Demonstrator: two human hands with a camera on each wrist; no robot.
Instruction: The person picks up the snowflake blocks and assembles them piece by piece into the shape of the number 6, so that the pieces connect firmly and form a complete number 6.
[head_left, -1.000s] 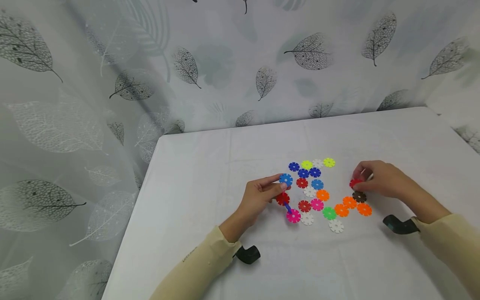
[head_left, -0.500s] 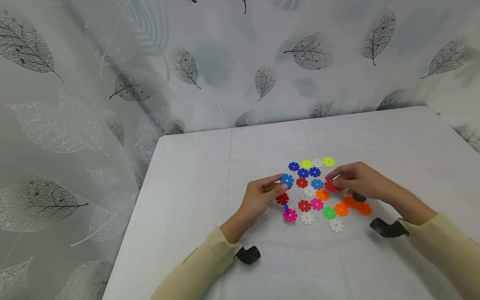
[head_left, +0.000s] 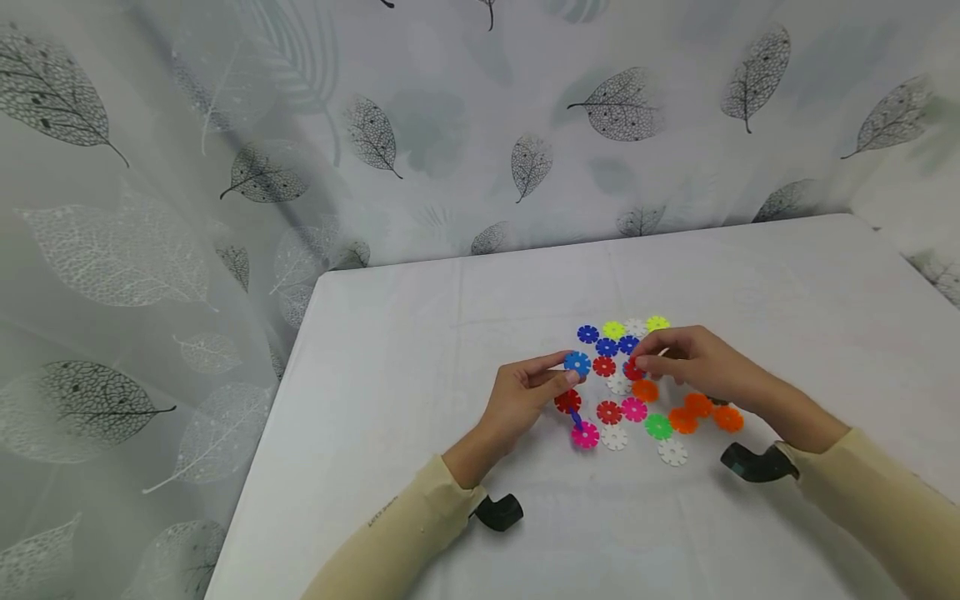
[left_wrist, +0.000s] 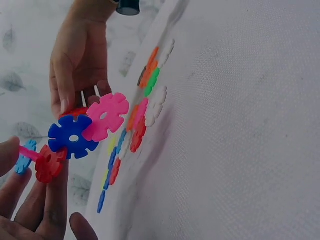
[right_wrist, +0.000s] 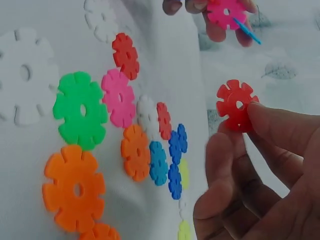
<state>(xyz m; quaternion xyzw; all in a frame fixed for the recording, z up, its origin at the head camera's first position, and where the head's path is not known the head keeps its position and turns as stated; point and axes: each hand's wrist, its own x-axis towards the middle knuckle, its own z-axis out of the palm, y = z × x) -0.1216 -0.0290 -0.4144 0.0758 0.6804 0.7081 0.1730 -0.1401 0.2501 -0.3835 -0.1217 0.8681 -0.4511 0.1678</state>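
Observation:
My left hand (head_left: 517, 404) holds a small chain of notched plastic snowflake discs above the white table. Its thumb and fingers pinch the light blue disc (head_left: 577, 363) at the top. Joined below are a red disc (left_wrist: 47, 172), a dark blue disc (left_wrist: 61, 139) and a pink disc (left_wrist: 116, 106); another pink piece shows edge-on by the thumb in the left wrist view. My right hand (head_left: 701, 362) pinches a single red disc (right_wrist: 231, 107) between thumb and fingers, just right of the chain and apart from it in the right wrist view.
Loose discs lie flat between and below the hands: a green disc (head_left: 658, 427), several orange ones such as this orange disc (head_left: 683, 421), a white disc (head_left: 672, 452) and dark blue ones at the back. A leaf-patterned curtain (head_left: 450, 125) hangs behind the table (head_left: 390, 375).
My right hand has lifted the red disc from beside the brown one and carried it left towards the chain. My left hand has stayed almost in place.

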